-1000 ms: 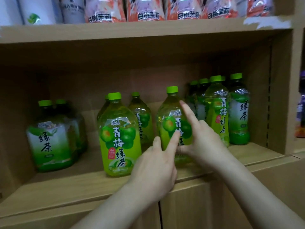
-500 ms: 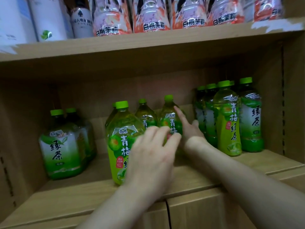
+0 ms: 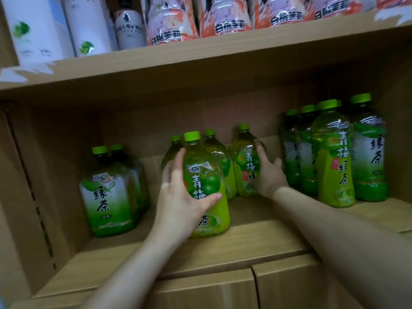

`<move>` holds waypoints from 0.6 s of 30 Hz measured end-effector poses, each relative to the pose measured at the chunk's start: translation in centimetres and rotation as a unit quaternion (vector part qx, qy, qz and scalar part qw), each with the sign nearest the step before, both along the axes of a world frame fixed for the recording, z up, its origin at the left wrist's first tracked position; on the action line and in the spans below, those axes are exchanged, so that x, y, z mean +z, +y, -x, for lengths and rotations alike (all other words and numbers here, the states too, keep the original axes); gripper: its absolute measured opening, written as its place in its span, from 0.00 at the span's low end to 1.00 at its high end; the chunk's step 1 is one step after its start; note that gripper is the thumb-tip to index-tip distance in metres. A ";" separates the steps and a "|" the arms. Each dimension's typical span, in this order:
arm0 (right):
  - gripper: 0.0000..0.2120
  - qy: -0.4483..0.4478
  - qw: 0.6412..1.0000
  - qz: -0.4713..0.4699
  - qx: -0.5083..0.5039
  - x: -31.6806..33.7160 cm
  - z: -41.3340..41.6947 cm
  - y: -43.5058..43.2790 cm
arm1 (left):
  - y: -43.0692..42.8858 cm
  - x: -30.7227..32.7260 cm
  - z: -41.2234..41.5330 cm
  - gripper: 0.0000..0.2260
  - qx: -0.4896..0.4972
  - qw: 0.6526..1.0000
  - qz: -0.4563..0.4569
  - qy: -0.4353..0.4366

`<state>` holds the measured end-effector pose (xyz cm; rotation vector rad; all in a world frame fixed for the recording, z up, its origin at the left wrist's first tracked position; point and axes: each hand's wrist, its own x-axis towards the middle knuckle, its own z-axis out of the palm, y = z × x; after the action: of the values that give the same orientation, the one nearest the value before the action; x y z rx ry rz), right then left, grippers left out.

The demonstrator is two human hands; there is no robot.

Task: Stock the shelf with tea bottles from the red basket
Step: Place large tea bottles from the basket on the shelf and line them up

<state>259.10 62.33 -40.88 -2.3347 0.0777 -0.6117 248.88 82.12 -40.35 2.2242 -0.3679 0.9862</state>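
Observation:
Several green-capped tea bottles stand on the wooden shelf [image 3: 256, 237]. My left hand [image 3: 178, 197] wraps the front plum green tea bottle [image 3: 207, 175], fingers on its left side and thumb across the label. Deeper in, my right hand [image 3: 267, 175] lies with fingers spread against the right side of another plum green tea bottle [image 3: 245, 161], thumb held apart. Two more bottles of this kind [image 3: 214, 150] stand behind the front one, partly hidden. The red basket is out of view.
Wide green tea bottles [image 3: 104, 197] stand at the shelf's left. Taller bottles [image 3: 334, 157] crowd the right end by the side wall. The upper shelf board [image 3: 200, 56] carries white and orange-labelled bottles. Cabinet doors [image 3: 211, 293] sit below the shelf.
The bottle under my right hand went from the front row to deeper in the shelf. My left hand left it and took hold of the front bottle. The view moved closer.

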 end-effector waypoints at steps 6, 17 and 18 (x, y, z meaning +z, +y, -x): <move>0.45 0.004 0.999 0.028 -0.042 0.5 0.8 0.3 | -0.4 -0.3 -1.4 0.51 -0.002 1.000 0.014 0.001; 0.33 0.092 0.949 -0.226 0.201 0.5 2.8 2.2 | 1.5 -1.4 -2.8 0.52 -0.113 0.971 0.174 0.122; 0.24 0.094 0.936 -0.248 0.231 0.7 3.6 2.4 | 1.4 -1.4 -3.0 0.52 -0.120 0.967 0.186 0.123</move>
<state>255.52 64.77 -40.22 -1.8184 -0.2039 -0.1081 251.86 83.53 -41.80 1.8778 -0.3019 0.5859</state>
